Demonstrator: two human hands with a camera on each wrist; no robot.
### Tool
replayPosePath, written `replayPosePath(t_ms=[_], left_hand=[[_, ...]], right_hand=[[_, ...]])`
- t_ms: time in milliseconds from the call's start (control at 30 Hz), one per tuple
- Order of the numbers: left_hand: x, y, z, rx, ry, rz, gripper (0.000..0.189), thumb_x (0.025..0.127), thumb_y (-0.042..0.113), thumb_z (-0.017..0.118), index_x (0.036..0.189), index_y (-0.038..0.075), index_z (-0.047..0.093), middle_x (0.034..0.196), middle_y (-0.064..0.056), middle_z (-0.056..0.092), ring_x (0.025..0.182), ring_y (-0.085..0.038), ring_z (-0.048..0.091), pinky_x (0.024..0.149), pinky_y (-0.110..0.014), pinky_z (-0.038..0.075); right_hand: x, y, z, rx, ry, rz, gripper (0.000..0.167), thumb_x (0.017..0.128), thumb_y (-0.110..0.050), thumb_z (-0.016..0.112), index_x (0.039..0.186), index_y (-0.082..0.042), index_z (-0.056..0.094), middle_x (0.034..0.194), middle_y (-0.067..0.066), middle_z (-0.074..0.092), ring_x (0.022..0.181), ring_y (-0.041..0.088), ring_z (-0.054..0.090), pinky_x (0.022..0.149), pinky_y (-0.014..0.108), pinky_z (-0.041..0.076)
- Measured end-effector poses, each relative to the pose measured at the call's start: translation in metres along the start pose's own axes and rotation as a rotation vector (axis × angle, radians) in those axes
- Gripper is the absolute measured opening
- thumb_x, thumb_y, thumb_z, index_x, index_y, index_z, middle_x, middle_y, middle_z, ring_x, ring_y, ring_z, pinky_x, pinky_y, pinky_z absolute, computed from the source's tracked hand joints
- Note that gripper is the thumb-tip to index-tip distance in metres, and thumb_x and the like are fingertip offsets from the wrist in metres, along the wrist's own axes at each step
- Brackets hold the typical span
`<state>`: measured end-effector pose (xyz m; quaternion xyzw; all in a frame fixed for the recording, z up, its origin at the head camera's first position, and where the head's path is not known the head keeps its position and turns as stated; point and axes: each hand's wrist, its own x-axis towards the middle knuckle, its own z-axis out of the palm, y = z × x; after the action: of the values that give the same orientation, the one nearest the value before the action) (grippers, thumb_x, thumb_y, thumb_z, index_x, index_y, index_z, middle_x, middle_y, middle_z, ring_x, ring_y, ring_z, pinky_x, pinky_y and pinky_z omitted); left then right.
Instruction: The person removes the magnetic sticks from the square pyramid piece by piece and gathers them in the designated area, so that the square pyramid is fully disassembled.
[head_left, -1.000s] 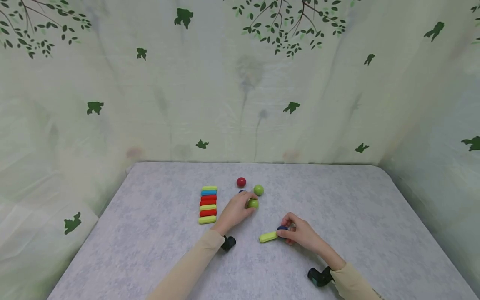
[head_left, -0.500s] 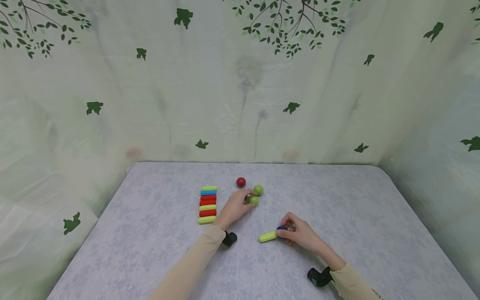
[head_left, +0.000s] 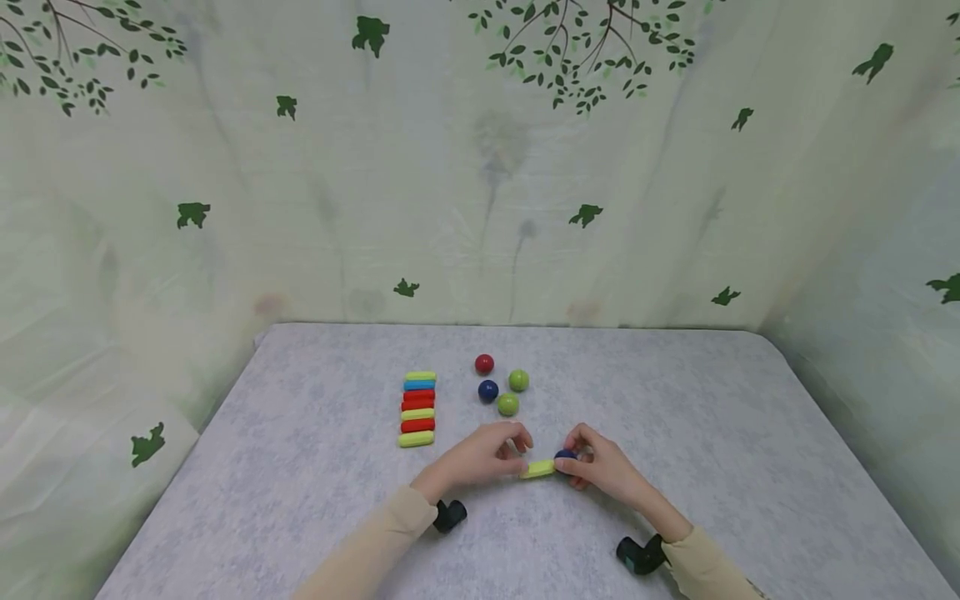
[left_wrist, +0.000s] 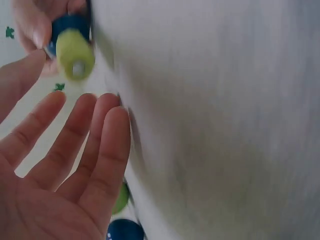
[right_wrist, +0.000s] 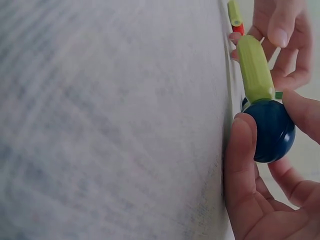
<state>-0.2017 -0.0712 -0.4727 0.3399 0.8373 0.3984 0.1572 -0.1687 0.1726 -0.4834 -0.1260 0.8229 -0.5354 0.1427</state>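
My right hand point(head_left: 606, 471) pinches a dark blue ball point(right_wrist: 274, 131) between thumb and fingers. A yellow-green stick point(right_wrist: 255, 67) joins onto that ball and points left, towards my other hand. Its far end shows a small pale disc in the left wrist view. My left hand point(head_left: 480, 457) holds nothing; its fingers point(left_wrist: 114, 145) are extended, with the thumb close beside the stick's free end. Behind the left hand lie a second dark blue ball point(head_left: 488, 391), two green balls point(head_left: 508, 405) and a red ball point(head_left: 484, 364).
Left of the balls, several yellow-green, red and blue sticks point(head_left: 417, 408) lie stacked in a column on the grey table point(head_left: 675, 400). Curtains with leaf prints point(head_left: 480, 208) hang behind and at both sides. A black wrist camera point(head_left: 639, 556) sits on the right wrist.
My left hand has left the green balls and come nearer, to the free end of the stick, uncovering the second blue ball. The right hand keeps its pinch in the same place.
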Motion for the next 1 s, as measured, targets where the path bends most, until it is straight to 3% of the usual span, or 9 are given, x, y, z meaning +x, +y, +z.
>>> replayPosePath(t_ms=[133, 333, 500, 733, 1000], left_hand=[[-0.001, 0.007, 0.010, -0.018, -0.021, -0.003, 0.021, 0.088, 0.013, 0.070, 0.106, 0.011, 0.060, 0.096, 0.006, 0.063, 0.079, -0.005, 0.057, 0.075, -0.021, 0.048], [0.000, 0.012, 0.020, 0.053, 0.071, 0.015, 0.016, 0.085, 0.007, 0.072, 0.094, 0.015, 0.061, 0.080, 0.009, 0.061, 0.073, -0.003, 0.055, 0.067, -0.019, 0.047], [-0.001, 0.014, 0.021, 0.162, 0.127, -0.020, 0.013, 0.085, 0.007, 0.071, 0.091, 0.014, 0.062, 0.084, 0.006, 0.063, 0.074, -0.004, 0.055, 0.069, -0.020, 0.047], [-0.019, 0.005, 0.009, 0.078, 0.152, -0.035, 0.012, 0.088, 0.010, 0.069, 0.095, 0.018, 0.063, 0.091, 0.011, 0.062, 0.083, -0.005, 0.056, 0.076, -0.024, 0.048], [-0.054, -0.009, -0.019, 0.145, 0.244, -0.109, 0.014, 0.088, 0.010, 0.069, 0.100, 0.014, 0.063, 0.096, 0.007, 0.059, 0.090, -0.014, 0.053, 0.077, -0.029, 0.049]], right_hand=[[0.001, 0.001, 0.001, 0.030, -0.009, 0.008, 0.033, 0.090, -0.026, 0.068, 0.102, -0.002, 0.050, 0.095, 0.011, 0.055, 0.067, 0.022, 0.063, 0.059, 0.032, 0.054], [0.000, 0.001, 0.004, 0.027, -0.007, -0.013, 0.033, 0.090, -0.025, 0.068, 0.102, -0.001, 0.049, 0.090, 0.010, 0.056, 0.065, 0.022, 0.064, 0.057, 0.032, 0.054], [0.000, -0.001, 0.006, -0.006, 0.020, -0.013, 0.031, 0.090, -0.025, 0.068, 0.099, -0.003, 0.049, 0.085, 0.008, 0.057, 0.061, 0.021, 0.062, 0.055, 0.032, 0.053], [0.005, -0.002, 0.006, -0.028, 0.038, 0.002, 0.029, 0.090, -0.023, 0.069, 0.101, -0.005, 0.050, 0.090, 0.007, 0.057, 0.063, 0.019, 0.062, 0.058, 0.031, 0.053], [0.023, -0.006, 0.006, -0.053, 0.058, 0.000, 0.027, 0.090, -0.021, 0.068, 0.102, -0.005, 0.051, 0.095, 0.008, 0.058, 0.064, 0.020, 0.060, 0.057, 0.032, 0.052]])
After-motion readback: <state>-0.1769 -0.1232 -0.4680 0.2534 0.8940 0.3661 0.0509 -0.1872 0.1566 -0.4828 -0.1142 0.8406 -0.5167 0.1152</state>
